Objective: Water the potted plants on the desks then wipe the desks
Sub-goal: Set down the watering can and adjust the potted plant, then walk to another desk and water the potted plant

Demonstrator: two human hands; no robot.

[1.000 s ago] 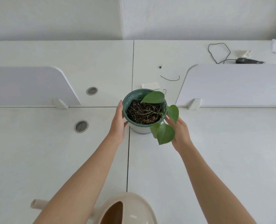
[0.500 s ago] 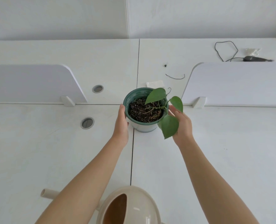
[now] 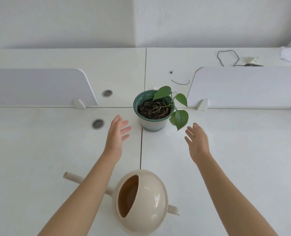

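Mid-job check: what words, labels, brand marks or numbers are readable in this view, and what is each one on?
None can be read.
Round beige plastic watering can: plain, no marking visible.
Green-rimmed pale ceramic plant pot: no label visible.
White desks and pale partition panels: blank.
Small black device at far right: mostly hidden behind a panel, too small to tell.
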